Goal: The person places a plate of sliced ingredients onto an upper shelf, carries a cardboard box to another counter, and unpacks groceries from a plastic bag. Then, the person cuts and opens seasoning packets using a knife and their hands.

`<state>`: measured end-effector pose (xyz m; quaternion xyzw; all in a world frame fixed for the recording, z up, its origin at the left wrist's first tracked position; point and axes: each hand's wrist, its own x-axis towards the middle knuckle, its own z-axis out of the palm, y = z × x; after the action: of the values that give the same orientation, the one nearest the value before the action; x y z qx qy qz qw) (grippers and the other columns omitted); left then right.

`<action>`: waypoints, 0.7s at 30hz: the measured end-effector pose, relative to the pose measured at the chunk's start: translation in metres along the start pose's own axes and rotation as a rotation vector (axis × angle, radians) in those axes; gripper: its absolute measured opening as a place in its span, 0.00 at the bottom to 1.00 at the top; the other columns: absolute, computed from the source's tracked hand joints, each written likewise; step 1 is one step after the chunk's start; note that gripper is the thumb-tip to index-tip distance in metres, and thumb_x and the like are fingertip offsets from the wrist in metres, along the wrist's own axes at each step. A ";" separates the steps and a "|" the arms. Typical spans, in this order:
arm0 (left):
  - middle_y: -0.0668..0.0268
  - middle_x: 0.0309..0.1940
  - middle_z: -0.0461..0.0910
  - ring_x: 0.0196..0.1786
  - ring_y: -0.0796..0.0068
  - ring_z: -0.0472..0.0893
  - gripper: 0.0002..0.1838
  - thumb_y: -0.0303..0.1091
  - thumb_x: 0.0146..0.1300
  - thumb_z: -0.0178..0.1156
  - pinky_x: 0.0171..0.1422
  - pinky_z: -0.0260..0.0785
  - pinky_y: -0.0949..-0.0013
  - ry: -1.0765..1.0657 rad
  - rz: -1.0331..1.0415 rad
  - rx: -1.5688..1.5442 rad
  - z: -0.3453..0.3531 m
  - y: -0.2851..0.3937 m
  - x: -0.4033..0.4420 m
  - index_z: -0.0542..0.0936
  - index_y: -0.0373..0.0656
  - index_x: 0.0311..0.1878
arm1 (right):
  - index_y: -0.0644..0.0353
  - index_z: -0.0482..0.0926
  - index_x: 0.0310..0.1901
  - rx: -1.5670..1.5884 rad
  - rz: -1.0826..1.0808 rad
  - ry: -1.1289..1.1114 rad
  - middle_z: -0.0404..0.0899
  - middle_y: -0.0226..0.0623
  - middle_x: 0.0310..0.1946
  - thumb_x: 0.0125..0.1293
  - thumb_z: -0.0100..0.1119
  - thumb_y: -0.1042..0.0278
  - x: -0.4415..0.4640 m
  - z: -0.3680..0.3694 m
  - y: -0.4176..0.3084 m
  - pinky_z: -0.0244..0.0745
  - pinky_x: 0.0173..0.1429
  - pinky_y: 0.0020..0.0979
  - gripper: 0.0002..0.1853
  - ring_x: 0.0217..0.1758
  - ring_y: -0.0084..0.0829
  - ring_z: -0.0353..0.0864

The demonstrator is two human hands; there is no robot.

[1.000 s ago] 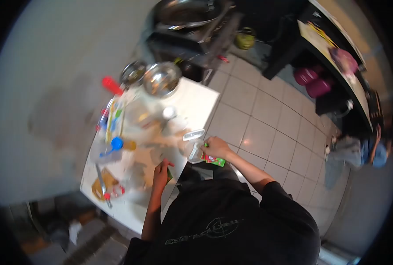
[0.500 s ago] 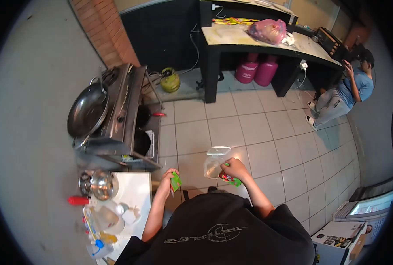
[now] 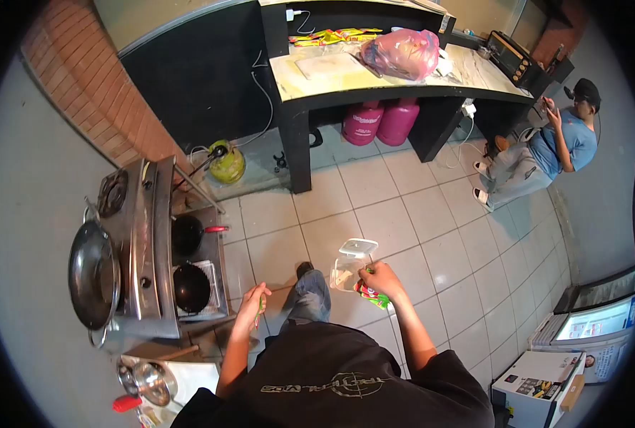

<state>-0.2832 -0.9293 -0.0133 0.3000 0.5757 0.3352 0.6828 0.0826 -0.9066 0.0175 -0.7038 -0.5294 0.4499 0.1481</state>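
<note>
My right hand [image 3: 382, 278] is closed on a clear plastic container [image 3: 342, 279], whose lid [image 3: 359, 247] stands open on the far side. Something pale lies inside the container. The same hand also grips a red and green packet [image 3: 372, 295], which hangs below the fingers. To the left, my left hand [image 3: 252, 305] is closed around a thin green sachet [image 3: 262, 307], seen nearly edge-on and mostly hidden by the fingers. Both hands are held in front of my body, apart from each other.
At left stands a metal stove [image 3: 143, 242] with a large wok [image 3: 93, 274]. A counter [image 3: 324, 77] ahead carries a pink plastic bag [image 3: 402, 53]; pink gas cylinders [image 3: 362, 123] stand beneath. A person [image 3: 556, 146] is at right. The white table [image 3: 196, 378] is behind left.
I have stepped forward; the counter looks nearer and the table has slid back. The sachet in my left hand has turned edge-on. My right hand keeps its hold on container and packet.
</note>
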 end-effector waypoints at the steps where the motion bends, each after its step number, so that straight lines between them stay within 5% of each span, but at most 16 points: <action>1: 0.81 0.18 0.58 0.17 0.90 0.53 0.18 0.48 0.75 0.52 0.21 0.43 0.79 0.003 -0.001 -0.004 -0.005 0.007 0.025 0.75 0.44 0.36 | 0.65 0.86 0.31 0.023 0.003 0.007 0.83 0.42 0.20 0.63 0.56 0.57 0.021 -0.009 -0.008 0.76 0.35 0.34 0.18 0.24 0.31 0.82; 6: 0.77 0.19 0.63 0.21 0.83 0.61 0.24 0.57 0.73 0.42 0.24 0.51 0.75 0.068 0.187 0.167 0.010 0.094 0.151 0.78 0.47 0.40 | 0.65 0.85 0.29 0.033 -0.038 0.083 0.82 0.41 0.19 0.63 0.56 0.58 0.122 -0.074 -0.088 0.76 0.33 0.34 0.18 0.23 0.29 0.82; 10: 0.71 0.25 0.67 0.25 0.80 0.69 0.16 0.47 0.71 0.41 0.29 0.61 0.74 -0.031 0.216 0.099 0.045 0.205 0.231 0.75 0.48 0.45 | 0.66 0.84 0.29 0.038 -0.108 0.108 0.81 0.40 0.18 0.64 0.56 0.58 0.202 -0.129 -0.147 0.75 0.32 0.35 0.18 0.22 0.29 0.80; 12: 0.70 0.26 0.69 0.29 0.79 0.72 0.11 0.36 0.66 0.43 0.31 0.65 0.73 -0.097 0.306 0.130 0.059 0.253 0.267 0.74 0.47 0.46 | 0.63 0.86 0.35 0.080 -0.091 0.118 0.84 0.51 0.26 0.62 0.56 0.56 0.235 -0.152 -0.167 0.78 0.41 0.39 0.17 0.31 0.40 0.86; 15: 0.68 0.30 0.73 0.32 0.77 0.78 0.10 0.29 0.64 0.46 0.35 0.69 0.72 -0.139 0.433 0.117 0.081 0.306 0.313 0.71 0.44 0.47 | 0.63 0.86 0.35 0.042 -0.111 0.148 0.84 0.51 0.25 0.62 0.56 0.56 0.286 -0.185 -0.178 0.78 0.41 0.39 0.17 0.30 0.40 0.85; 16: 0.69 0.32 0.74 0.38 0.79 0.78 0.11 0.24 0.64 0.50 0.43 0.70 0.73 -0.161 0.479 0.183 0.079 0.318 0.336 0.70 0.43 0.50 | 0.64 0.86 0.35 0.072 -0.109 0.133 0.84 0.51 0.25 0.62 0.57 0.56 0.307 -0.195 -0.176 0.77 0.41 0.39 0.18 0.30 0.40 0.85; 21: 0.67 0.40 0.81 0.44 0.80 0.79 0.11 0.23 0.68 0.56 0.50 0.71 0.75 -0.056 0.523 0.080 0.121 0.369 0.409 0.73 0.42 0.52 | 0.68 0.85 0.34 0.066 -0.144 0.096 0.83 0.50 0.24 0.63 0.57 0.56 0.415 -0.262 -0.179 0.77 0.40 0.38 0.19 0.29 0.38 0.85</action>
<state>-0.1595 -0.3839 0.0597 0.4745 0.4723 0.4689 0.5762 0.1949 -0.4010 0.0870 -0.6796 -0.5557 0.4210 0.2282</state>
